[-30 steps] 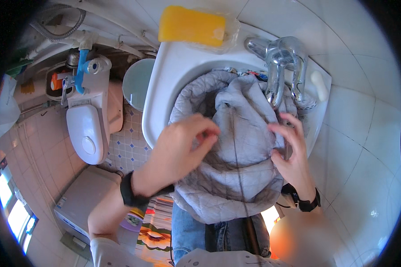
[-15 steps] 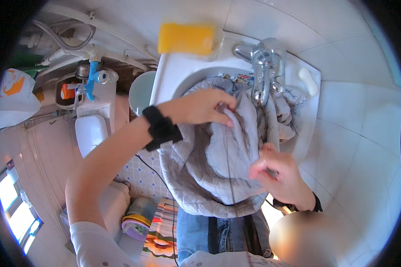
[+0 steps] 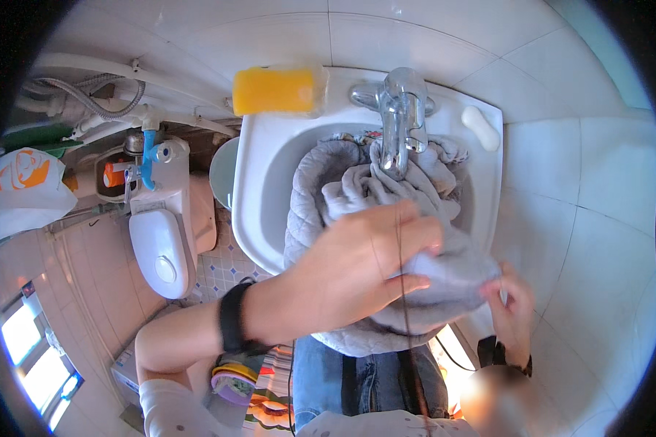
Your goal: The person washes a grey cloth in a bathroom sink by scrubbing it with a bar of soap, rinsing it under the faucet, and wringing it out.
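Note:
A grey quilted cloth (image 3: 321, 197), bunched in folds, fills much of the white sink (image 3: 249, 211) and hangs over its front edge toward my jeans. My left hand (image 3: 357, 266) is above the middle of the cloth, its thumb and curled fingers apart with grey fabric showing between them. The hidden fingertips may touch the cloth. At the right, my right hand (image 3: 514, 298) pinches an edge of the cloth between thumb and fingers, drawing it out taut past the basin's front right. Folds lie beneath the chrome faucet (image 3: 395, 138).
A yellow sponge-like block (image 3: 275, 90) rests on the sink's back left corner, and a white soap-like bar (image 3: 480, 128) at its right. Left of the sink are a pale bucket (image 3: 224, 171) and a toilet (image 3: 160, 251). Tiled walls (image 3: 539, 167) border the right side.
My left hand has moved down and right, its grip on the fold loosened. My right hand has shifted right, pulling a cloth edge out. More of the sink's left inside shows.

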